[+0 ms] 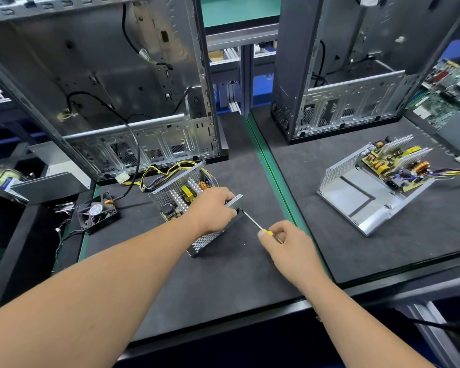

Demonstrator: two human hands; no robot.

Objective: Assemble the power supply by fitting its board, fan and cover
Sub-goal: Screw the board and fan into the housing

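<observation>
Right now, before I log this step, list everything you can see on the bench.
power supply case: 1, silver mesh, centre mat, board inside
fan: 1, black, loose, left of the case
screwdriver: 1, yellow handle, tip at the case's right edge
second power supply: 1, silver, open, right mat, board tilted on its edge
computer chassis: 2, grey, standing at the back
motherboard: 1, green, far right
hands: left holds the case; right grips the screwdriver

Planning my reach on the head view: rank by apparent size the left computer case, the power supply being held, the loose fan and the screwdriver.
1. Left computer case, by far.
2. Power supply, partly hidden by the left hand.
3. Fan.
4. Screwdriver, thin; its handle is mostly hidden in the right hand, so fan-versus-screwdriver is unsure.
</observation>
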